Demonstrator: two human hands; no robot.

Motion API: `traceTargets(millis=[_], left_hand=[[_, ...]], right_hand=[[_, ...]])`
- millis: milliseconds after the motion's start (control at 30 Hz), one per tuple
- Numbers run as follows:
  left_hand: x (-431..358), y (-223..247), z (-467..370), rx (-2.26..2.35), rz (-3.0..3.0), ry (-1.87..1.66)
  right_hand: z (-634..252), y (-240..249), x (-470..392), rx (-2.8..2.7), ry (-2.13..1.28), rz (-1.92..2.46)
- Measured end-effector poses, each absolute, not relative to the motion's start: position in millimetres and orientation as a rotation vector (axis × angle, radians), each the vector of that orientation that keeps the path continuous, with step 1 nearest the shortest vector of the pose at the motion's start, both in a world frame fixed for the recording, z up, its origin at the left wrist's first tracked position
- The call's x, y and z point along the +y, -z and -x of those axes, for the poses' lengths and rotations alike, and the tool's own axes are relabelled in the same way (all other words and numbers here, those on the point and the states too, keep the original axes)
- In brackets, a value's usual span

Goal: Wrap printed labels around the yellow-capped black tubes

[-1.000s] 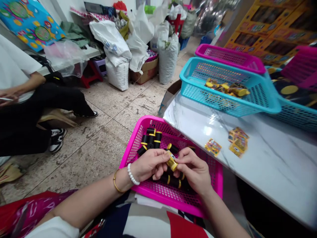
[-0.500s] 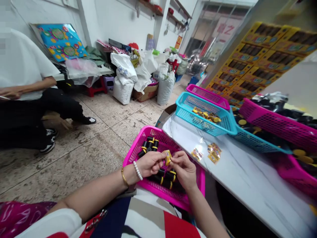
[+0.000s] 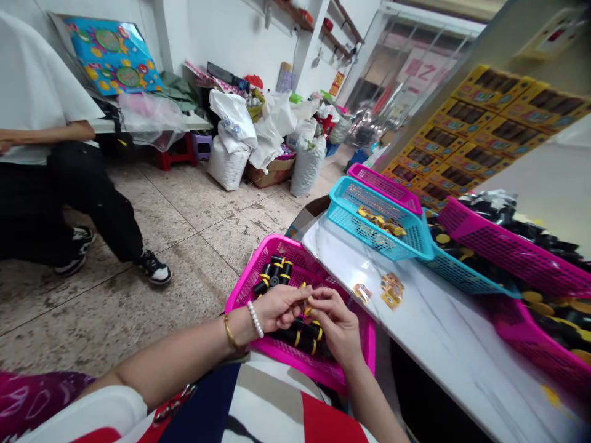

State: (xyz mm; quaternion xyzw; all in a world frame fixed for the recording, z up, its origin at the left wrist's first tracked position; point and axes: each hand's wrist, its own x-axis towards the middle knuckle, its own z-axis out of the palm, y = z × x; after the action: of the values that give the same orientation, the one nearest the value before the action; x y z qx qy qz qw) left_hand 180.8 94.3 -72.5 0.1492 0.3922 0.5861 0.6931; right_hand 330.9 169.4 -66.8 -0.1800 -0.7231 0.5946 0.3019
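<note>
Working fingertip to fingertip on a small yellow piece (image 3: 308,311)

My left hand (image 3: 279,307) is pinching the small yellow piece between thumb and fingers, and my right hand (image 3: 339,326) is pinching at it from the other side, its fingertips closing right up to the left ones. My fingers are hiding most of it, so I cannot tell its exact shape or how its edges are lying. To be handling it well, I judge, the left should be acting as the steady side while the right is making the small adjustments, pressing lightly enough that nothing is creasing or slipping. Opening the fingertips slightly would be showing me more of its edge. I am holding it above the pink basket (image 3: 248,267), where black rolls (image 3: 286,271) with yellow ends are lying, some of them just under my hands, so working low should be making any slip easier to recover. Beside the basket, the table (image 3: 443,332) is carrying printed pieces (image 3: 392,292), and farther off, a blue basket (image 3: 344,221) is holding wrapped pieces (image 3: 381,223)
</note>
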Motion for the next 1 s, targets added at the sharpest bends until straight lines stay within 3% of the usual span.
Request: traceTargets(millis=[133, 400, 533, 733, 1000], left_hand=[[91.2, 67.7, -186.3, 0.858, -0.337, -1.340], [88.9, 67.1, -189.6, 0.887, -0.430, -1.281], [90.5, 68.9, -184.5, 0.931, -0.444, -1.297], [95.0, 66.1, -180.5, 0.961, -0.423, -1.308], [111.6, 67.9, -187.6, 1.026, -0.450, -1.377]], right_hand=[[-331.8, 50.3, 190.2, -1.958, -1.508, 0.478], [-322.9, -55.9, 342.7, -2.009, -0.530, 0.735], [-344.2, -30.2, 335.0, -2.205, -0.319, 0.889], [-378.2, 35.2, 282.2, -2.363, -0.295, 0.946], [-361.4, 36.1, 262.3, -2.370, -0.213, 0.886]])
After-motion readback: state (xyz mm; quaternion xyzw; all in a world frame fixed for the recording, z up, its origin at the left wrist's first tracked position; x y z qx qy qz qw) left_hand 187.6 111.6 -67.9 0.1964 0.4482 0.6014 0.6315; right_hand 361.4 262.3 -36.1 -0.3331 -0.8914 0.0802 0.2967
